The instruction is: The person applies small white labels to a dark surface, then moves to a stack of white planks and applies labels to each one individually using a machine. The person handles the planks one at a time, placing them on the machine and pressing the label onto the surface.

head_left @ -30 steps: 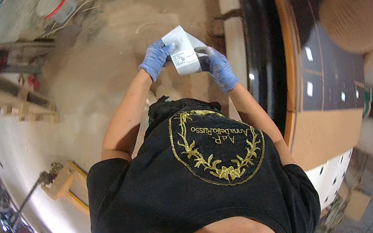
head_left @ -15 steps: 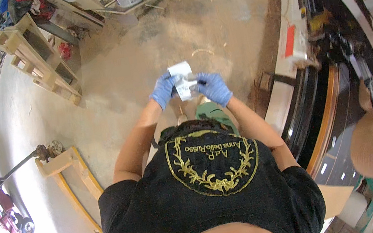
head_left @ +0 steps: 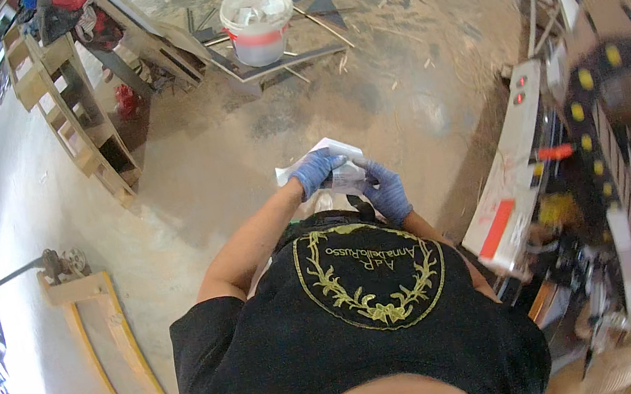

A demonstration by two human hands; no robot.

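Observation:
A white sheet of paper (head_left: 342, 147) with print on part of it is held in front of my waist, bent or folded. My left hand (head_left: 316, 171), in a blue glove, has its fingers closed over the left part of the sheet. The blue-gloved right hand (head_left: 388, 189) pinches the sheet's right edge, lower and nearer my body. Part of the paper lies hidden behind the left fingers.
Ahead stands a white bucket (head_left: 261, 53) with a red band, among dark boards and strips on the dusty floor. A wooden pallet-like frame (head_left: 78, 120) leans at the far left. A pallet jack (head_left: 107, 297) with yellow-edged forks lies left. Machinery (head_left: 498, 228) lines the right side.
The view has turned right and tilted up, so the whole bucket shows. Both hands are nearer my waist, and the paper, upright and narrow before, is spread wider and bent.

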